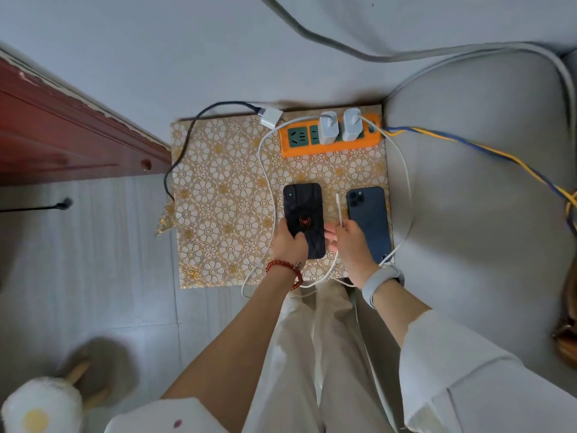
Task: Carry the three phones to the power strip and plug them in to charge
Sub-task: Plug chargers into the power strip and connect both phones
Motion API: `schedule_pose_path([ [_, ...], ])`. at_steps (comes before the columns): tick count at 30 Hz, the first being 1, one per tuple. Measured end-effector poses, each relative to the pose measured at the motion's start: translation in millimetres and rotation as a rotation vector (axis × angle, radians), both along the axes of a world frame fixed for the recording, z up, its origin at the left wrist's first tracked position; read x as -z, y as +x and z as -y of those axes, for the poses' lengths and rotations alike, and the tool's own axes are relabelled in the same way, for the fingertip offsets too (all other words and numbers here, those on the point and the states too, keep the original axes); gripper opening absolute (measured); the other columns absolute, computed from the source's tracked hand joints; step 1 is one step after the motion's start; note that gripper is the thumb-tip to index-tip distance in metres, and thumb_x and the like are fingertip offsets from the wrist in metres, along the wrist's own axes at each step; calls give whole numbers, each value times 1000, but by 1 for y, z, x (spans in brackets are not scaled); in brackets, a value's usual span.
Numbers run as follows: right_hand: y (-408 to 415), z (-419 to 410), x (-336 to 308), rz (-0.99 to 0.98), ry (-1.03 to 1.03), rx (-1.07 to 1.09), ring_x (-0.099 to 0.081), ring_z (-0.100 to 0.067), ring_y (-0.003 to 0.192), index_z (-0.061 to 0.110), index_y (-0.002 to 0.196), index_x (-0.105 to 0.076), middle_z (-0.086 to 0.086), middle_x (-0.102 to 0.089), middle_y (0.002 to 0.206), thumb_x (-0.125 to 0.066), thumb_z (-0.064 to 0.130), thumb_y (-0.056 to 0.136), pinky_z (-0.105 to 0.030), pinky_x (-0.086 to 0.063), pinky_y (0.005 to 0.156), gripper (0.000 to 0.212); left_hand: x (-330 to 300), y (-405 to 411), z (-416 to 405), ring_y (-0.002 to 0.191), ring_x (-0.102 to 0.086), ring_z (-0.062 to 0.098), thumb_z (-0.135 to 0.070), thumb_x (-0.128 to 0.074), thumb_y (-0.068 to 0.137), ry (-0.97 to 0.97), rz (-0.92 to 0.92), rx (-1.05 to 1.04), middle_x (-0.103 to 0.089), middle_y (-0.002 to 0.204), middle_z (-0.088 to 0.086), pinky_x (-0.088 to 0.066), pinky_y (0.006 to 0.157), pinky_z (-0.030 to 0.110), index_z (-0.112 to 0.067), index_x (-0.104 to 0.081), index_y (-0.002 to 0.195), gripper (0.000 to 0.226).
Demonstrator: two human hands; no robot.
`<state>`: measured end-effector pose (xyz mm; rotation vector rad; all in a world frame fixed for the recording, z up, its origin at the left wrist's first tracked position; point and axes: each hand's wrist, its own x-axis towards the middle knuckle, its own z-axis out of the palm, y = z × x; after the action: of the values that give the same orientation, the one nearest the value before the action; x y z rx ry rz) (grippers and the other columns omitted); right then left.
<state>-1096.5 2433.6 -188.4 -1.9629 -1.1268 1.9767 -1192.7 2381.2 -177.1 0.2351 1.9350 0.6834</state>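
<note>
We look straight down at a small desk covered in a gold-and-white flower-patterned cloth, set between a red-brown wooden door frame on the left and a grey cushioned seat on the right. At the desk's far edge lies an orange power strip with dark green sockets; two white charger plugs stand in its right half, and its left sockets are free. A loose white charger block on a black cable lies just beside the strip's left end.

Our left hand grips the near end of a black phone with a red spider emblem, fingers curled around its edge. Our right hand pinches a white cable end upright between the two phones. A dark blue phone with three camera lenses lies face down near the desk's right edge, a white cable meeting its near end. We see only two phones. The cloth left of the black phone is open.
</note>
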Motion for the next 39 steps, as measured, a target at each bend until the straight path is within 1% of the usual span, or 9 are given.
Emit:
schedule_pose_path([
  [4,4,-1,-3,-7,-13,27,-54,-22,105,11,100,-46,-8,-54,109,-28,9,95,-40,-45,94,19,-1,-5,4,108,-53,27,-10,-43,89,-18,27,-40,-53,120,13,-45,81,28,-2,-26,137,51],
  [6,7,0,-6,-41,-66,44,-58,-23,98,7,100,-46,-10,-58,104,-28,8,96,-35,-51,81,18,-3,-5,6,94,-56,23,-14,-46,88,10,12,31,-57,106,10,-47,67,21,-2,-42,127,40],
  [12,28,15,-31,8,10,-37,-47,-11,56,7,95,-52,0,-51,69,-38,12,93,-19,-42,48,15,-13,-5,18,85,-58,24,-15,-50,86,22,-64,82,-63,93,12,-48,71,30,-2,-59,104,23],
  [17,40,42,-61,-23,215,-270,-33,-9,41,17,105,-56,5,-37,50,-39,32,95,-26,-31,44,25,-26,-18,34,89,-62,34,-17,-52,86,74,66,-193,-63,85,12,-56,75,43,-14,-58,76,12],
  [19,38,54,-74,-63,227,-351,-39,-6,42,15,100,-60,9,-43,51,-40,24,95,-24,-38,48,22,-32,-24,36,86,-63,33,-19,-51,87,75,108,-320,-62,88,14,-56,76,47,-17,-57,72,17],
  [23,25,69,-89,-60,208,-431,-46,7,49,17,90,-59,14,-45,53,-36,22,95,-10,-36,53,24,-46,-36,36,72,-63,17,-21,-50,89,133,165,-498,-64,81,5,-57,52,28,-16,-56,77,14],
  [28,5,73,-102,-68,269,-480,-41,1,54,14,82,-53,7,-44,61,-34,25,95,-13,-33,54,25,-60,-44,36,77,-63,19,-20,-51,89,184,201,-549,-63,86,7,-58,64,35,-15,-56,80,12],
  [34,-7,70,-103,-4,394,-519,-39,-10,56,9,76,-51,-6,-50,65,-39,28,93,-30,-33,57,28,-70,-46,35,76,-63,17,-18,-50,89,269,227,-602,-62,82,5,-59,57,30,-13,-56,79,13],
  [39,-11,69,-104,19,410,-512,-41,-10,55,7,75,-51,-13,-54,67,-41,27,93,-17,-31,52,29,-75,-49,35,76,-63,17,-19,-50,90,300,229,-591,-62,84,4,-59,58,29,-14,-57,80,12],
])
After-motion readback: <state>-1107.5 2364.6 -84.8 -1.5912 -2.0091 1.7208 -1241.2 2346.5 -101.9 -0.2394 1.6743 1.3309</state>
